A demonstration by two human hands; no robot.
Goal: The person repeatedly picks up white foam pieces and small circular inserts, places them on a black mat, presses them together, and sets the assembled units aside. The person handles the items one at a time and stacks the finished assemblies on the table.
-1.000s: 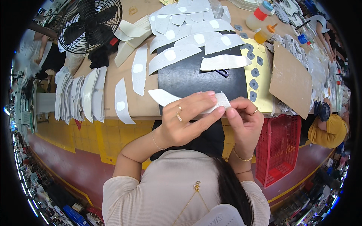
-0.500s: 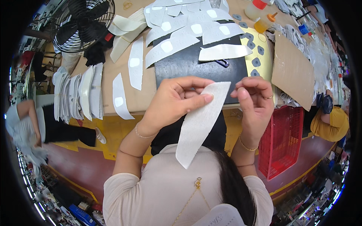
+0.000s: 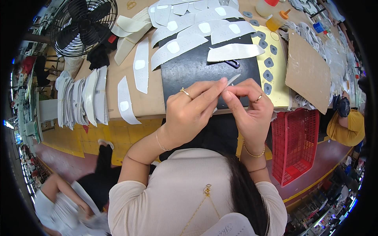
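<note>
My left hand (image 3: 193,108) grips a white shoe-upper-like fabric piece (image 3: 234,79), now turned nearly edge-on, so most of it is hidden behind the fingers. Close against it, my right hand (image 3: 250,105) has thumb and forefinger pinched at the piece's edge; whatever lies between those fingertips cannot be made out. Both hands are above the front of a black mat (image 3: 181,82). On the mat beyond them lies another white piece (image 3: 235,52), partly covering a tool with a dark looped handle (image 3: 234,64).
White pieces with bright patches (image 3: 204,28) overlap at the back. Bundled stacks (image 3: 84,96) stand left, below a black fan (image 3: 83,25). At right are a yellow sheet with grey patches (image 3: 268,62), a glue bottle (image 3: 277,21), cardboard (image 3: 308,72) and a red basket (image 3: 295,145). Someone moves at lower left.
My left hand has rotated the white piece from face-up to edge-on and shifted right. My right hand has come left to meet it, fingers pinched. The person at left has moved nearer.
</note>
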